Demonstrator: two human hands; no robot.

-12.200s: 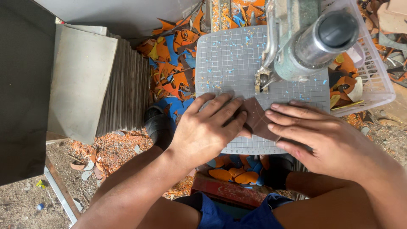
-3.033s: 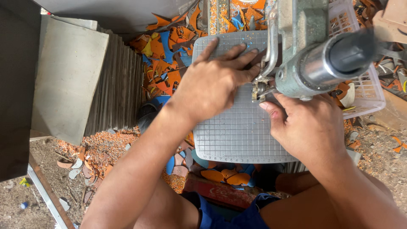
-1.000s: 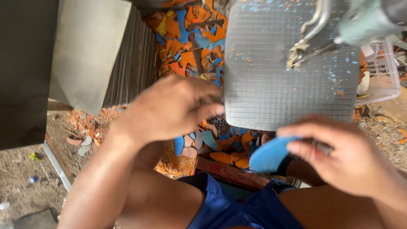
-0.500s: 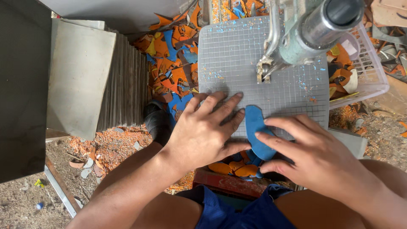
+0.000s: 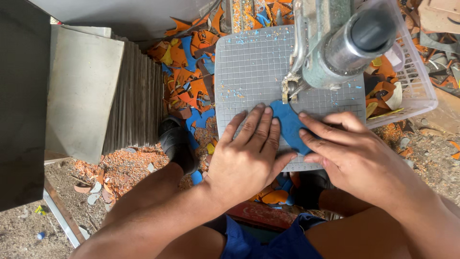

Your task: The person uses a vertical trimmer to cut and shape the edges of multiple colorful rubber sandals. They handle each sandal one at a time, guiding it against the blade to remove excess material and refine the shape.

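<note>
Blue rubber cutout [image 5: 289, 125] lies flat on the gridded cutting desk [image 5: 249, 72], pinned by left hand [image 5: 247, 156] and right hand [image 5: 354, 156], both grips spread open (fingers pressing, not clasping). Feeding steadily, fingertips wide of the cutter head [image 5: 290, 88], seems wise.

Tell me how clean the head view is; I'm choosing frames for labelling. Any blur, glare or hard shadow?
Head view: sharp on both hands, left hand and right hand, and on the blue piece; even daylight, soft shadows under the hands, a mild sheen on the machine's cylinder, which looms large near the lens; wide-angle bending at the edges.
</note>
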